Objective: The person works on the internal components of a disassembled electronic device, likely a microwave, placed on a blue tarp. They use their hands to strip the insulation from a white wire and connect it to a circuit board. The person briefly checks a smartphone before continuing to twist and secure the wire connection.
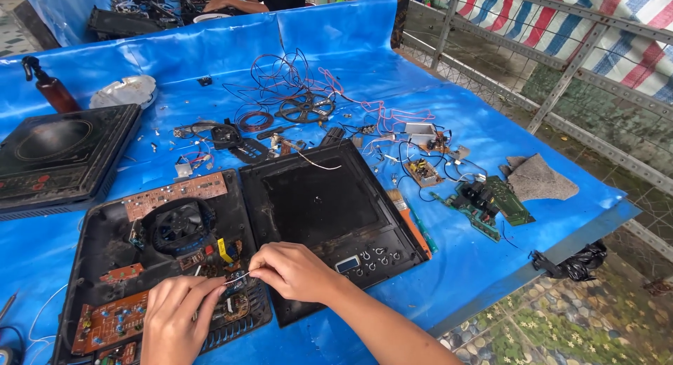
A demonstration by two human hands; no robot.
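My left hand (175, 319) and my right hand (294, 270) meet over the front of an opened black cooktop base (98, 242). Together they pinch a thin metal wire (238, 276) just above the circuit boards. Inside the base sit a black fan (179, 221), a brown circuit board (175, 193) and an orange board (112, 321). The cooktop's black glass top panel (329, 211) lies face down to the right, touching my right wrist.
A second black cooktop (59, 154) lies at the left. Loose wires (294, 81), a coil (306, 109), green boards (491, 200), a brush (410, 221), a grey cloth (540, 179), a brown spray bottle (52, 90). Another person's arm (235, 2) at the back.
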